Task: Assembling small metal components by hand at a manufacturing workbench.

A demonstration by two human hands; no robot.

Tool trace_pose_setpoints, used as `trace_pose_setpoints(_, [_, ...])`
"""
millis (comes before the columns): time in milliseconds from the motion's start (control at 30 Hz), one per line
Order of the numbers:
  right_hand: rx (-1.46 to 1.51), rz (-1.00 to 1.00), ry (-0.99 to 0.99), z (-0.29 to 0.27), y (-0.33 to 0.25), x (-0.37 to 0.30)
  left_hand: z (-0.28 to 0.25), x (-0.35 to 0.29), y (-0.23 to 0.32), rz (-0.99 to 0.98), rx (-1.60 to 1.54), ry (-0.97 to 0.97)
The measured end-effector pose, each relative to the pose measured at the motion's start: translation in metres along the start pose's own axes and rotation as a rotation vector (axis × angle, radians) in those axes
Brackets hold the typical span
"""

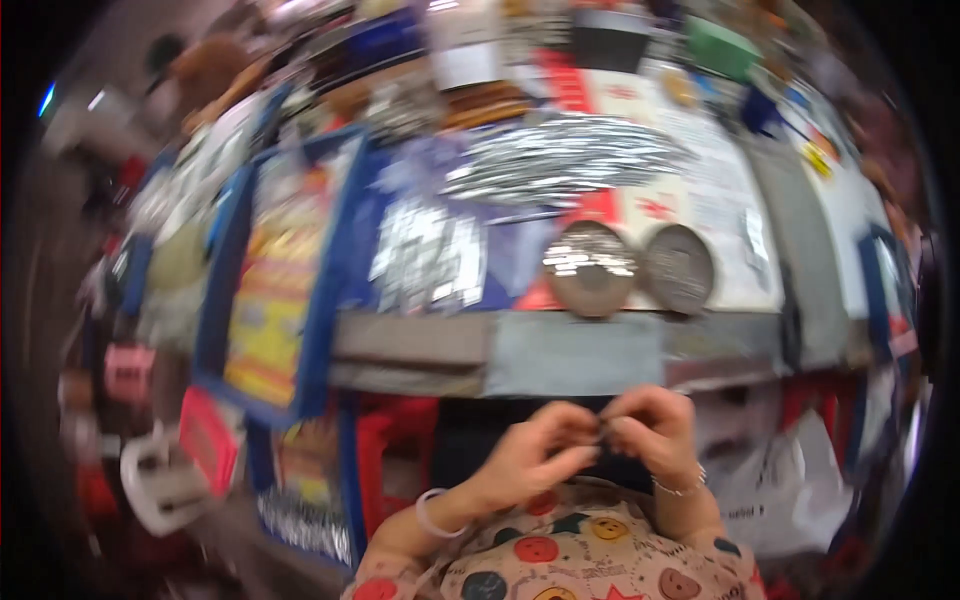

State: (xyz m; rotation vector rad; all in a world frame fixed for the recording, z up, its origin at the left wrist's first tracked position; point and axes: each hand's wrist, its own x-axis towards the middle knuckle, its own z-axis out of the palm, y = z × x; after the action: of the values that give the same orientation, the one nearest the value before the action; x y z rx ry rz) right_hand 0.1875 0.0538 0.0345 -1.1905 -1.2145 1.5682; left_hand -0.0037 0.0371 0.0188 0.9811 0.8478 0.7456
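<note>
My left hand [540,450] and my right hand [655,432] meet in front of the table's near edge, fingertips pinched together. Whatever tiny piece may be between them is too small and smeared to name. Beyond my hands stand two round dishes: the left dish [590,300] holds small shiny pieces, while the right dish [682,268] looks dull grey inside. A long heap of thin silver strips [570,160] lies behind the dishes. To its left, shorter silver pieces [428,255] are spread on a dark blue sheet [510,275].
A blue-rimmed tray [325,300] with a yellow and red lining stands at the left. Grey tape or cloth [575,355] covers the table's front edge. White plastic bags [790,490] hang at lower right. A white chair [155,485] and other people's blurred shapes are around.
</note>
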Motion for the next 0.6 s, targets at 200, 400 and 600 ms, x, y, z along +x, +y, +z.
trace_pose_setpoints(200, [-0.083,-0.068,0.052,0.003,0.004,-0.015,0.016,-0.001,-0.002,0.203,0.032,-0.018])
trace_pose_setpoints(400, [-0.443,-0.326,0.096,0.003,-0.045,0.061,0.005,-0.023,-0.006,0.083,-0.071,0.079])
trace_pose_setpoints(600, [-0.934,-0.462,-0.12,0.001,-0.062,0.185,-0.003,-0.038,-0.002,-0.018,-0.14,0.134])
